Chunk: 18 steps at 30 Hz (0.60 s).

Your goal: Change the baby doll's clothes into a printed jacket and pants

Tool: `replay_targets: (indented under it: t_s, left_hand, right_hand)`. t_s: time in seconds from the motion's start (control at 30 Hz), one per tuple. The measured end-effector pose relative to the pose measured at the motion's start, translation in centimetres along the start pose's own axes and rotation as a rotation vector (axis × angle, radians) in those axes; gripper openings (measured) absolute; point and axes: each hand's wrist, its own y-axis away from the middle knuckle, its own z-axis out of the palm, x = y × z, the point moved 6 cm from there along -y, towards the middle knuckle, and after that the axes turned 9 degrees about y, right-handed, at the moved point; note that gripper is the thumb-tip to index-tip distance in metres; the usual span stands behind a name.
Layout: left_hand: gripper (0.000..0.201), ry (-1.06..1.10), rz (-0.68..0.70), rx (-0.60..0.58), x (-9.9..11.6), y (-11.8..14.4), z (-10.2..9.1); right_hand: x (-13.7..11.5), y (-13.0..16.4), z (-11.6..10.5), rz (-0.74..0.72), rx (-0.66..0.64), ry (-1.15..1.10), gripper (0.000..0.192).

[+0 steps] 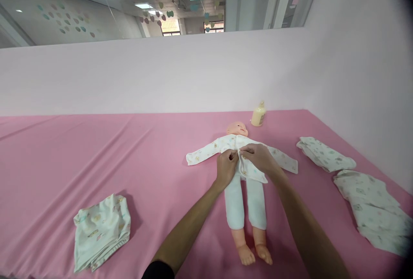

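A baby doll (238,128) lies on its back, head toward the wall, its bare feet toward me. It wears a white printed shirt (253,170) with sleeves spread wide, and its legs show plain white cloth above the shins. My left hand (226,165) pinches one front edge of the shirt at the doll's chest. Close beside it, my right hand (258,155) pinches the other front edge. The fingertips of both hands nearly meet at the shirt's front opening. Any fastener between them is too small to make out.
Folded printed cloth (102,231) lies at the left on the pink sheet (155,175). Two more printed bundles, one farther back (324,154) and one nearer (371,206), lie at the right. A yellowish pump bottle (258,114) stands behind the doll's head, near the white wall (161,76).
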Motion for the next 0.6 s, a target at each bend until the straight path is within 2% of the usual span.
replay_targets:
  t_s: [0.1, 0.23, 0.37, 0.6]
  left_hand:
    - [0.030, 0.040, -0.012, 0.008, 0.0, 0.0, 0.0]
    - [0.029, 0.055, -0.003, 0.012, 0.0, 0.1, 0.1]
    - [0.026, 0.113, -0.027, -0.007, 0.0, 0.3, 0.2]
    - [0.028, 0.198, -0.081, -0.038, 0.3, 0.2, 0.0]
  right_hand:
    - [0.3, 0.0, 0.4, -0.023, 0.052, -0.011, 0.020]
    - [1.4, 0.2, 1.4, -0.008, 0.110, -0.204, 0.023]
    - [2.1, 0.5, 2.3, 0.039, 0.095, -0.407, 0.029]
    - [3.2, 0.1, 3.7, -0.025, 0.036, -0.602, 0.037]
